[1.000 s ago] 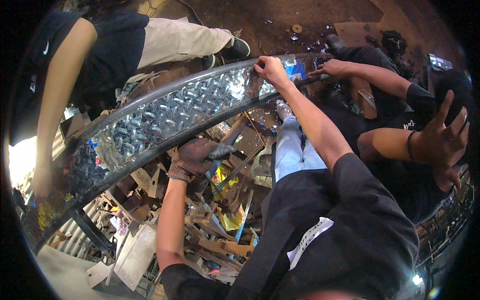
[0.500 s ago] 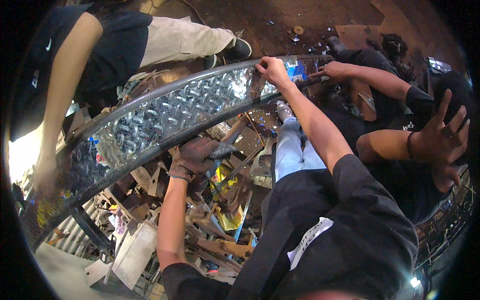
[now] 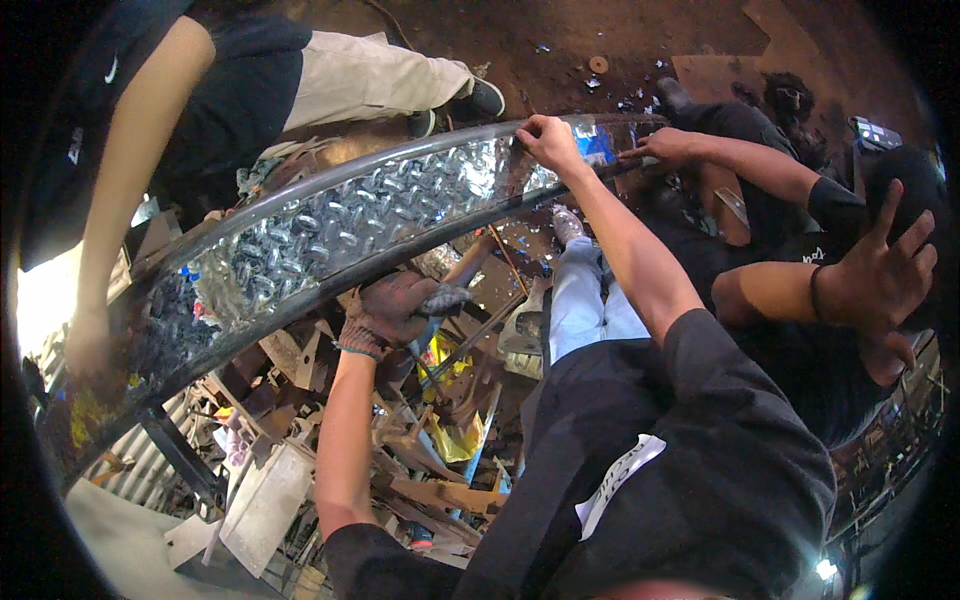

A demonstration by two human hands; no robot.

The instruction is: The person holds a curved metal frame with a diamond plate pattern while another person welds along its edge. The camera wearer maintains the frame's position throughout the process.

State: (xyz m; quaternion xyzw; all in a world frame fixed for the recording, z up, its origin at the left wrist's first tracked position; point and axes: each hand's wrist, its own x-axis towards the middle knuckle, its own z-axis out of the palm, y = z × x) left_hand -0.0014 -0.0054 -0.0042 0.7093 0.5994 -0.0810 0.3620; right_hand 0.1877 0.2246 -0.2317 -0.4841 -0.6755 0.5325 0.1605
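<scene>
Your right hand (image 3: 550, 147) and gloved left hand (image 3: 390, 312) stay at the metal panel (image 3: 345, 222), so your position holds, fingers' grip unclear.

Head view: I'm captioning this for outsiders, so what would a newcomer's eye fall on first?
The long, curved tread-patterned panel, silvery with dark rims, sweeps from lower left to upper right. The gloved left hand is at its lower rim, the bare right hand toward its upper right end. Below it lies a jumble of scrap with a crumpled yellow sheet.
</scene>
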